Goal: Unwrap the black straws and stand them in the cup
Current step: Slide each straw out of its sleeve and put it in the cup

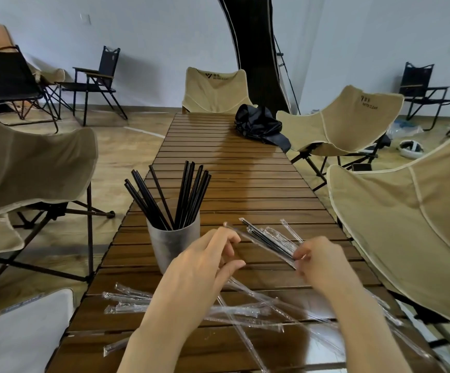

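Left hand: reaching in from the lower centre of the frame, forearm angled up and right, fingers curled, fingertips pinching one end of a clear plastic-wrapped black straw. Right hand: entering from the lower right, knuckles up, fingers closing on the same wrapped straw's lower right end, along with a few more wrapped straws bunched there. The straw is lying slanted between both hands, just above the brown slatted wooden desk.

Frosted grey cylindrical cup: standing on the desk at centre left, just beyond the left hand, holding a fan of bare black straws that are leaning outward.

Empty clear plastic wrappers: lying scattered and crossing one another on the desk under both forearms.

Beige fabric folding chair, top centre: printed logo with "WATER CLEAR" showing on the backrest; another beige chair at upper right is bearing the same mark.
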Available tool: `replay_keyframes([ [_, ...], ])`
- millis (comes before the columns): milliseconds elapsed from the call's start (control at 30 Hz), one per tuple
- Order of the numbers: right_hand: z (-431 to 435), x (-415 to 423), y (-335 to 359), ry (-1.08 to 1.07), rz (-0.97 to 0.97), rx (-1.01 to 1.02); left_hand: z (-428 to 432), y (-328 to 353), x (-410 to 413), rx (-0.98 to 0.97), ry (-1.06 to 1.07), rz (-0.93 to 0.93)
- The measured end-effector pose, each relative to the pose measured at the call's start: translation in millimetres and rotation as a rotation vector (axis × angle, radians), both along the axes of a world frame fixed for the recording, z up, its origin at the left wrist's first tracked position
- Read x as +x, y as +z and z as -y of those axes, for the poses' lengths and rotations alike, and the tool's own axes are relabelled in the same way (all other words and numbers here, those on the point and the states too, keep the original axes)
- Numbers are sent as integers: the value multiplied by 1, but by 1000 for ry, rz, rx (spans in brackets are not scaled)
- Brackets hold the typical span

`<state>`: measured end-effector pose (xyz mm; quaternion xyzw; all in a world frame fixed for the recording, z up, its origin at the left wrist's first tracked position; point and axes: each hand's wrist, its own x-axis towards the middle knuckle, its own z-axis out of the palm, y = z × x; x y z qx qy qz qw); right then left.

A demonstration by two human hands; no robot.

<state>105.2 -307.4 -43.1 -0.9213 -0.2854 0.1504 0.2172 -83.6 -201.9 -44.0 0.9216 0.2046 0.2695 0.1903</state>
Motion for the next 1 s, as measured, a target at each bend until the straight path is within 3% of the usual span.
replay_keyframes([
  [400, 29, 5, 55, 217, -42, 238, 0, 4, -2, 134, -56, -134],
  [667, 29, 16, 43, 237, -128, 305, -15, 7, -25, -64, 44, -117],
  [833, 29, 16, 36, 298, -126, 328, -20, 13, -33, 13, 126, -92],
  [1000, 31, 18, 35, 355, -91, 358, -20, 25, -34, 146, 3, -8],
])
